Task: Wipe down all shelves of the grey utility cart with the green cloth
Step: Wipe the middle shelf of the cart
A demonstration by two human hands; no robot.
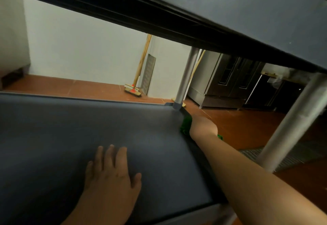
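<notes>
At the far right corner of the cart's grey shelf (88,127), the right hand (202,124) sits on top of the green cloth (185,124), pressing it against the shelf's raised right rim just short of the corner post (185,76). Only two scraps of green show, one ahead of the wrist and a smaller one behind it; the rest is under the hand. The fingers are hidden too, so I can't say whether that grip is curled round the cloth or flat on it. The left hand (111,173) lies palm down near the shelf's near edge, fingers straight and spread, holding nothing. One more shelf (247,12) hangs overhead, cut off by the frame, and its underside is dark and blurred. Two metal posts are in view: one at the far right corner, a second (292,122) nearer on the right, soft with blur. Beyond the far edge, a brush (133,91) leans on the white wall on the tiled floor (88,86); a second wooden handle (198,63) peeks out behind the corner post. A steel cabinet (228,79) stands dim at right.
</notes>
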